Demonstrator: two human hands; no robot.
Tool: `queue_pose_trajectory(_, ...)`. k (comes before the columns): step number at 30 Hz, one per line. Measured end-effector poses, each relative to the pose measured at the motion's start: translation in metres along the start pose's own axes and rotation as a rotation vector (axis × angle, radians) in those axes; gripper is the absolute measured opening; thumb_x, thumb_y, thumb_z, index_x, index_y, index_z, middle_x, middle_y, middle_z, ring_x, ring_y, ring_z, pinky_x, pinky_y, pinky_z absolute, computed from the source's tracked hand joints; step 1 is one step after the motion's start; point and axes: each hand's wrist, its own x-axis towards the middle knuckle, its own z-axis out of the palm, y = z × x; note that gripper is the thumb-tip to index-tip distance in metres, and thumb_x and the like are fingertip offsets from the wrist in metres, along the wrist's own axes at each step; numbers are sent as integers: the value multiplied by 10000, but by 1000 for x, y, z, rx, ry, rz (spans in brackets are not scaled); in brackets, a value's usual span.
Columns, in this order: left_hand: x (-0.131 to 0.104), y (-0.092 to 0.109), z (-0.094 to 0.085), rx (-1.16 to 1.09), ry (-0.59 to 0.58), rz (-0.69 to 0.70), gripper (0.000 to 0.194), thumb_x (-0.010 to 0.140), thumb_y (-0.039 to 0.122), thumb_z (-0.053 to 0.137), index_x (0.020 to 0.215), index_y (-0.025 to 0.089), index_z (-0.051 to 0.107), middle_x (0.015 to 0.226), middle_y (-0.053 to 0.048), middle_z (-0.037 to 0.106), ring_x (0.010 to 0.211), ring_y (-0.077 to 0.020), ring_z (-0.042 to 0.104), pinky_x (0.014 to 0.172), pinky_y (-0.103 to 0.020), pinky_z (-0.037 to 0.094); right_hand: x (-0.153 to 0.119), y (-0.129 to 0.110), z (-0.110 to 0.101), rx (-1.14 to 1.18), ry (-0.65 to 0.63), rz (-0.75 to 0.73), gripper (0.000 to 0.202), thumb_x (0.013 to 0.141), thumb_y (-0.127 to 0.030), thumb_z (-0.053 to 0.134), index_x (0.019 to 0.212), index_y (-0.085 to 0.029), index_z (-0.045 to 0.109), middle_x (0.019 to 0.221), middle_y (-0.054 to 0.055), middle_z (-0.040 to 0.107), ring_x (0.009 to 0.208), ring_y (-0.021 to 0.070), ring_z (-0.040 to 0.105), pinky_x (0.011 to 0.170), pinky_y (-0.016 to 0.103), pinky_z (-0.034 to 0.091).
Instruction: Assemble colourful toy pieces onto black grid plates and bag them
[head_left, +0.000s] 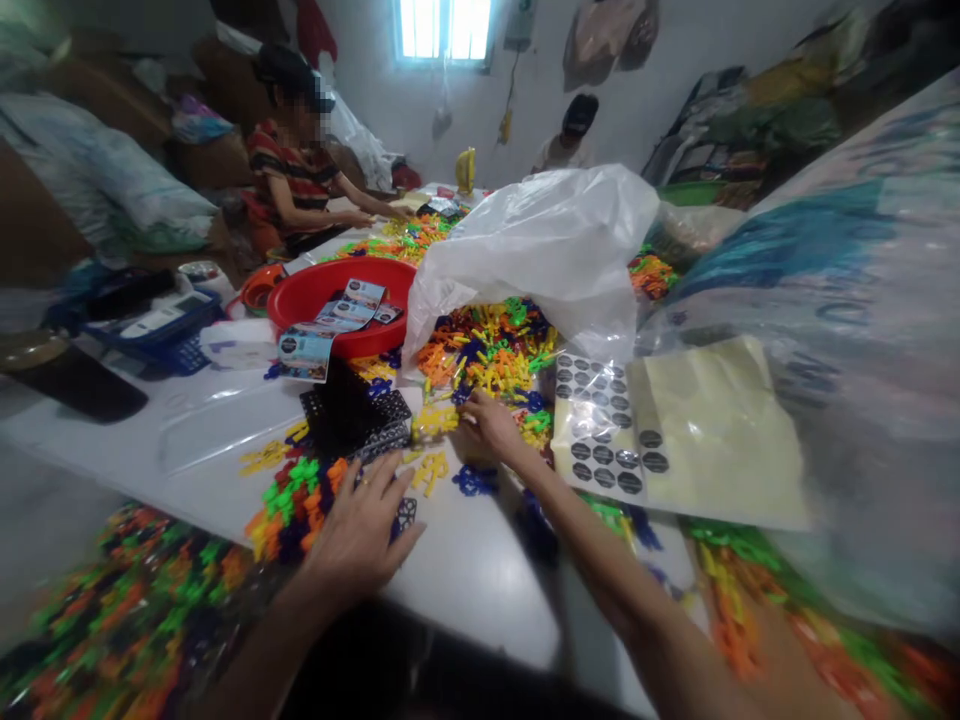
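The white, smooth tabletop [480,565] runs from the bottom of the frame up toward the window, carrying nearly everything. Along the right edge bulges a big, cloudy plastic sack with blue print [832,290], seemingly parked aside to leave the middle free. In the centre slumps a translucent white plastic bag [536,235], its mouth facing the wearer, I'd guess so its contents stay within reach. Left of it sits a round red plastic basin [375,342], and on the other side a pale sheet of round dark labels [592,420] lies flat, probably so each disc is easy to get at. A black perforated plastic tray [386,410] is left of centre.

Of the hands, the left hand [364,525] is spread, palm down, grasping nothing I can see, over the near edge of a heap at lower centre-left, perhaps steadying it. The right hand [491,425] reaches to the bag's mouth with fingers curled; whether they pinch anything I can't tell.

Blue printed cards [356,305] lean in the basin. Smallest are the bright plastic linked figures [487,350], orange, green, yellow and blue: mounded in the bag, heaped beside the left hand, and scattered between both.
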Motion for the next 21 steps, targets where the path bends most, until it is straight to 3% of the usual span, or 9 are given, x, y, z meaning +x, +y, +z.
queue_pose_trajectory(2,7,1,-3,-10,33,-38,469,892,392,457,1277,130,511,1403,-161,461,1298,-300,405,1107,-519,257,-36,-27,8,308,113,127,136,866,-199,491,892,-151,616,794,22,599,675,128,531,628,219,403)
queue_pose_trajectory(4,14,0,-1,-23,14,-58,414,923,347,406,1249,126,535,1339,-149,530,1249,-278,462,1092,-493,288,-70,-60,25,550,116,183,106,835,-193,481,836,-166,584,710,-12,580,606,114,499,565,205,375)
queue_pose_trajectory(8,19,-4,10,-64,-71,-37,362,936,299,377,1195,139,575,1135,-107,662,1067,-250,581,985,-437,404,-105,-106,66,699,104,280,41,774,-213,539,764,-176,553,671,-15,570,582,120,481,550,214,371)
queue_pose_trajectory(10,18,-6,12,-71,-64,-19,378,944,331,367,1192,136,576,1135,-108,662,1066,-254,580,973,-433,412,-107,-111,79,696,158,269,70,794,-237,535,817,-177,562,748,7,597,652,137,522,611,225,408)
queue_pose_trajectory(13,15,-5,9,-78,-47,-13,449,940,431,369,1214,131,562,1154,-119,655,1081,-263,576,977,-438,410,-106,-106,86,602,172,137,111,810,-223,495,888,-178,561,844,38,608,750,161,557,696,251,444)
queue_pose_trajectory(18,15,-1,6,-87,-87,-1,602,858,570,468,1246,116,543,1195,-139,630,1110,-288,559,981,-446,417,-101,-113,84,275,-3,83,192,753,-141,500,928,-151,579,894,87,628,823,203,581,756,289,467)
queue_pose_trajectory(21,15,-4,8,-69,-83,-22,511,875,458,461,1230,102,556,1194,-146,634,1110,-288,563,994,-449,411,-92,-128,82,109,-132,104,279,739,-103,500,1002,-119,589,913,122,646,840,231,597,757,319,470)
